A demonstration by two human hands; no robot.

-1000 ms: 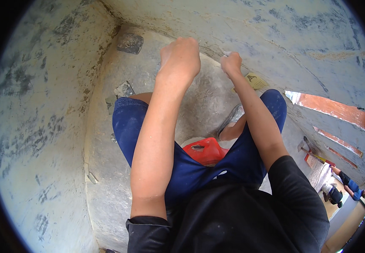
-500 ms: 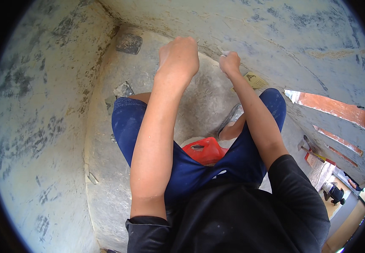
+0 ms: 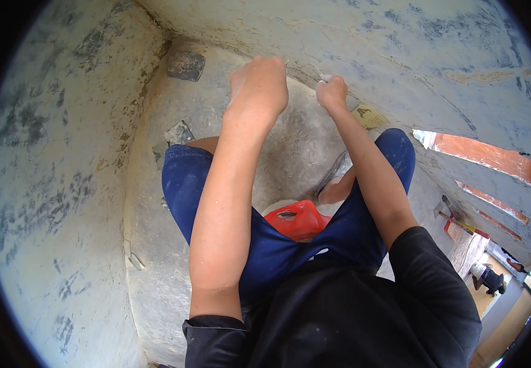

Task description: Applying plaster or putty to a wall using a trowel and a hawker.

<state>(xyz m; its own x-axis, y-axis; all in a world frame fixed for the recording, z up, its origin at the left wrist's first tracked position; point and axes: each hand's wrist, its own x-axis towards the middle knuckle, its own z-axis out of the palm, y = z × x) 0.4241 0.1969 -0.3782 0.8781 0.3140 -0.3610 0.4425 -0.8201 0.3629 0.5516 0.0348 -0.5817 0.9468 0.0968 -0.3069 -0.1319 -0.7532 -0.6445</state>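
Note:
In front of me, near the foot of the far wall (image 3: 364,46), my left hand (image 3: 259,89) is closed in a fist. A thin tip shows beside its knuckles, but what the fingers grip is hidden. To its right, my right hand (image 3: 333,95) is closed too, close to the same wall. A small whitish piece (image 3: 325,78) sticks out past its fingers, too little of it visible to name. Between my legs sits a red plastic container (image 3: 302,222) with an opening in its top. A yellow printed packet (image 3: 368,116) lies just beyond my right forearm.
A dark flat slab (image 3: 186,65) lies by the far left corner. Broken grey pieces (image 3: 178,134) are beside my left knee. A small metal tool (image 3: 135,262) lies by the left wall (image 3: 50,184). At right are slots, a red-and-yellow-handled tool (image 3: 465,226) and another person (image 3: 491,280).
Both my hands have shifted very slightly, the left a little down, the right a little left. The distant person at lower right has moved slightly right.

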